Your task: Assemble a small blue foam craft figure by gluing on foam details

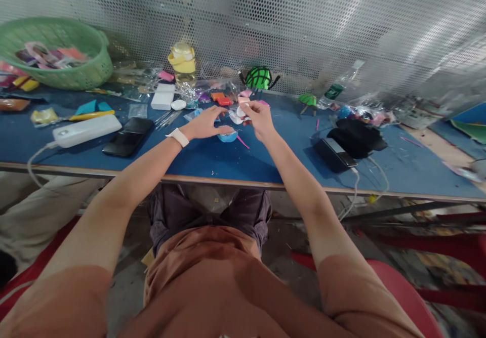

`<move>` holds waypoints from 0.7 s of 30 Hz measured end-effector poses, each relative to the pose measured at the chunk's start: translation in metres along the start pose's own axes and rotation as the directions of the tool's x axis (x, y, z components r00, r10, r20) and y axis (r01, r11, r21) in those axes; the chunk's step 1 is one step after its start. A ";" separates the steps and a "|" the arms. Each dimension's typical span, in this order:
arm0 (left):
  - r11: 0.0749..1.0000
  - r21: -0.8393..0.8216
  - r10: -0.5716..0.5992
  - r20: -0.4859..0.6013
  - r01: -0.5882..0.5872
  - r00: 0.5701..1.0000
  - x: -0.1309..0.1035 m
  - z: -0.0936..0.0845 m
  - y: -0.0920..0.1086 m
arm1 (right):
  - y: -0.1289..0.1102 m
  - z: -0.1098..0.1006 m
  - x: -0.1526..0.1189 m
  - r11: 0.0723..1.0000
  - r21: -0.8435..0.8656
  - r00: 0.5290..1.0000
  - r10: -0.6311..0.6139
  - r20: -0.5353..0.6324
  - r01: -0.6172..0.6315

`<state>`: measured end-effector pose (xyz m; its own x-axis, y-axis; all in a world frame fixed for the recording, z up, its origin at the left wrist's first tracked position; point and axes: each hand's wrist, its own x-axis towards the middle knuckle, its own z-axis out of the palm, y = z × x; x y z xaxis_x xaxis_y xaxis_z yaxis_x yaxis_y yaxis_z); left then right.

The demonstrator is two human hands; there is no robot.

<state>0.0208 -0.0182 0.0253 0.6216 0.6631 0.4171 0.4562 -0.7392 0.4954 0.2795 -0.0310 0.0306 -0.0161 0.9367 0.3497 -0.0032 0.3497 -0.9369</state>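
Observation:
My right hand (260, 119) is closed in a pinch on a small white piece (240, 111), whose exact kind I cannot make out. Facing it, my left hand (208, 123) has thumb and fingers apart and nothing visibly gripped. Just below the left thumb lies a round blue piece (228, 137) on the blue tabletop (228, 165); whether the thumb touches it I cannot tell. A thin magenta stick (243, 142) lies beside that piece. Beyond my hands are small red and orange blocks (222, 99), and a white oval piece (178, 105) is off to the left.
A green basket (87, 70) with colourful pieces stands far left. Nearer are a white power bank (87, 131) and a black phone (128, 136). A yellow-topped bottle (183, 64) and green turtle-like figures (258, 78) line the mesh wall. To the right sits a cabled black device (334, 155).

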 end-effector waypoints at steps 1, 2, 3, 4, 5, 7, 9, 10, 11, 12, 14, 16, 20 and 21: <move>1.000 -0.014 -0.021 0.070 0.022 0.997 0.000 -0.002 -0.002 | 0.000 -0.003 0.001 1.000 -0.013 1.000 0.029 0.012 -0.029; 0.999 -0.023 -0.038 0.139 0.042 0.990 -0.001 -0.003 -0.004 | 0.000 -0.006 0.001 0.998 -0.032 0.999 0.047 0.027 -0.047; 0.998 -0.023 -0.052 0.201 0.058 0.978 -0.001 -0.004 -0.004 | 0.000 -0.008 0.002 0.997 -0.053 0.998 0.057 0.042 -0.054; 0.997 -0.016 -0.063 0.250 0.069 0.966 -0.001 -0.005 -0.004 | 0.001 -0.010 0.002 0.996 -0.070 0.997 0.057 0.054 -0.054; 0.997 -0.003 -0.071 0.283 0.074 0.956 -0.001 -0.005 -0.003 | 0.001 -0.010 0.002 0.996 -0.080 0.997 0.054 0.062 -0.049; 0.998 0.017 -0.067 0.295 0.065 0.953 -0.001 -0.003 -0.002 | 0.001 -0.010 0.002 0.996 -0.083 0.997 0.046 0.066 -0.041; 0.999 0.015 -0.042 0.256 0.040 0.966 -0.001 0.002 -0.003 | 0.001 -0.009 0.002 0.996 -0.073 0.997 0.047 0.060 -0.043; 1.000 0.012 -0.026 0.227 0.023 0.974 0.000 0.004 -0.005 | 0.001 -0.009 0.003 0.997 -0.066 0.997 0.048 0.055 -0.045; 1.000 0.014 -0.006 0.190 0.004 0.982 0.000 0.006 -0.007 | 0.001 -0.009 0.004 0.997 -0.059 0.998 0.049 0.049 -0.046; 1.000 0.019 0.017 0.150 -0.020 0.988 0.001 0.008 -0.009 | 0.001 -0.009 0.004 0.997 -0.054 0.998 0.048 0.043 -0.046; 0.997 0.033 0.070 0.062 -0.072 0.996 0.002 0.010 -0.013 | -0.001 -0.010 0.005 0.998 -0.049 0.998 0.041 0.038 -0.039; 0.993 0.053 0.110 -0.030 -0.109 0.993 0.003 0.009 -0.014 | -0.004 -0.012 0.005 0.999 -0.045 0.999 0.029 0.033 -0.028; 0.988 0.113 0.126 -0.147 -0.110 0.981 0.003 0.003 -0.008 | -0.011 -0.014 0.003 0.999 -0.050 1.000 -0.017 0.008 0.017; 0.987 0.124 0.126 -0.164 -0.106 0.978 0.003 0.001 -0.006 | -0.012 -0.014 0.003 0.997 -0.064 0.999 -0.035 0.010 0.036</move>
<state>0.0204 -0.0120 0.0229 0.5613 0.5748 0.5954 0.4631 -0.8144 0.3497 0.2933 -0.0323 0.0423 -0.0257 0.9235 0.3826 0.0606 0.3835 -0.9216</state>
